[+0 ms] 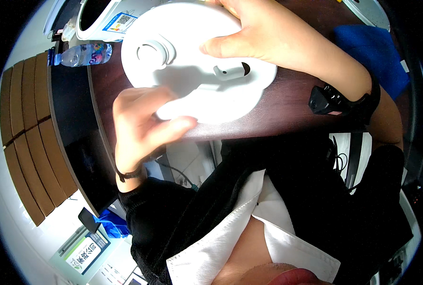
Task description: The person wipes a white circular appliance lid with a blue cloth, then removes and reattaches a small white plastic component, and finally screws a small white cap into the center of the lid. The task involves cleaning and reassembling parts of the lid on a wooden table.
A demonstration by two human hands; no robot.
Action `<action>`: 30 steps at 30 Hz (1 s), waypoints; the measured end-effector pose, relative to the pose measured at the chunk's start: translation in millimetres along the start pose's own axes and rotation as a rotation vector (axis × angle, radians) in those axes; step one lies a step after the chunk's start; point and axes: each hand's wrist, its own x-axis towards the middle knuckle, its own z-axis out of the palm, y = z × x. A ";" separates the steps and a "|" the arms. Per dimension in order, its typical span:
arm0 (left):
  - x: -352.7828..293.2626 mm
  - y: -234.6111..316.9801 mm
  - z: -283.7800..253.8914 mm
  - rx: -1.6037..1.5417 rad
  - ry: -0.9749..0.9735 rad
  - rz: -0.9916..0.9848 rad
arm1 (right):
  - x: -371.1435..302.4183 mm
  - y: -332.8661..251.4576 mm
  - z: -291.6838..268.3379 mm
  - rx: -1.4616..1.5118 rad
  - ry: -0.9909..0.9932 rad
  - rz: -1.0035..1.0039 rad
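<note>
A white round plastic cover (192,28) is tilted over the dark table. It has a raised ring on its left part and a small slot with a tab near its right part. My right hand (240,40) grips it from the far right side, thumb on the face and fingers over the far edge, partly cut off by the frame. My left hand (142,116) is at the near left edge of the cover, thumb and fingers on either side of a bright white stretch. Motion blurs these fingers, so I cannot tell whether they grip the edge.
A clear water bottle (85,54) lies at the left beside a white container (109,21) with a label. A blue cloth (370,59) lies on the dark red-brown table (287,107) at the right. The table's near edge runs just in front of my body. Brown panels (36,137) stand farther left.
</note>
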 end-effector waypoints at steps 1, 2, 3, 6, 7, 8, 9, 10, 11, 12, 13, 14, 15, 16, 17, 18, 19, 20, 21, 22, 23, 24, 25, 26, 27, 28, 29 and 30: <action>-2.1 -1.0 0.3 -0.060 0.073 0.065 | 3.6 12.8 -0.5 -0.026 0.007 -0.073; -5.1 -2.1 -0.3 -0.119 0.145 0.129 | 3.6 19.5 -3.2 -0.047 0.018 -0.088; -12.9 -4.3 -9.0 -0.233 0.099 0.100 | 3.6 22.2 -4.7 -0.066 0.031 -0.103; -15.0 -1.8 -12.6 -0.121 0.137 0.072 | 1.6 17.3 -7.8 -0.077 0.076 -0.030; -12.5 0.4 -11.3 -0.035 0.113 0.029 | 1.3 23.0 -8.5 -0.051 0.081 -0.051; -8.7 4.2 -8.1 0.051 0.090 -0.014 | 1.1 23.9 -8.7 -0.049 0.084 -0.056; 0.3 12.6 -6.4 0.134 0.002 -0.096 | 1.0 24.6 -9.2 -0.048 0.089 -0.062; 3.0 11.5 -0.7 0.160 -0.034 -0.123 | 0.4 20.8 -8.8 -0.071 0.087 -0.053; 4.5 10.2 4.0 0.195 -0.051 -0.143 | 1.2 22.2 -7.9 -0.070 0.085 -0.072; 5.2 9.0 7.7 0.229 -0.068 -0.163 | 2.0 23.7 -6.7 -0.068 0.082 -0.091; 6.5 8.6 9.6 0.232 -0.065 -0.164 | 4.8 31.9 -5.4 -0.041 0.084 -0.138; 7.7 8.3 11.2 0.234 -0.062 -0.165 | 4.4 33.0 -5.5 -0.015 0.085 -0.146; 9.4 8.6 12.5 0.237 -0.060 -0.165 | 4.1 33.3 -5.3 0.010 0.085 -0.154; 11.2 9.3 14.4 0.249 -0.068 -0.159 | 1.3 26.8 -3.9 0.034 0.082 -0.124; 13.6 10.7 16.1 0.261 -0.076 -0.152 | -0.9 24.0 -5.9 0.066 0.055 -0.118; 15.2 11.7 17.7 0.274 -0.085 -0.146 | -2.9 21.2 -8.0 0.097 0.028 -0.111; 16.7 11.5 18.8 0.269 -0.089 -0.149 | -7.1 21.2 -13.6 0.135 -0.016 -0.124; 17.7 11.1 20.0 0.264 -0.092 -0.151 | -8.2 20.4 -13.6 0.125 -0.016 -0.119; 18.6 10.5 21.1 0.260 -0.096 -0.154 | -9.2 19.5 -13.5 0.114 -0.018 -0.114; 19.1 9.9 22.6 0.257 -0.093 -0.136 | -7.1 16.8 -7.3 0.057 0.023 -0.091; 19.5 9.0 24.2 0.255 -0.090 -0.117 | -7.2 15.8 -5.7 0.027 0.042 -0.079; 20.4 8.2 25.2 0.252 -0.087 -0.099 | -7.2 14.8 -4.3 -0.003 0.062 -0.066; 20.6 8.0 25.6 0.250 -0.089 -0.103 | -7.4 13.9 -4.6 -0.007 0.056 -0.065; 20.9 7.8 25.8 0.247 -0.092 -0.107 | -6.7 16.6 -4.1 0.016 0.053 -0.098; 21.3 7.4 26.0 0.244 -0.094 -0.110 | -6.1 19.4 -3.6 0.039 0.050 -0.131; 22.2 7.5 25.7 0.243 -0.101 -0.109 | -4.4 30.3 -1.8 0.088 0.051 -0.197; 23.1 7.5 25.1 0.241 -0.108 -0.108 | -4.2 37.0 -0.5 0.138 0.053 -0.263; 24.1 7.1 24.7 0.240 -0.114 -0.107 | -6.4 39.2 0.0 0.132 0.062 -0.319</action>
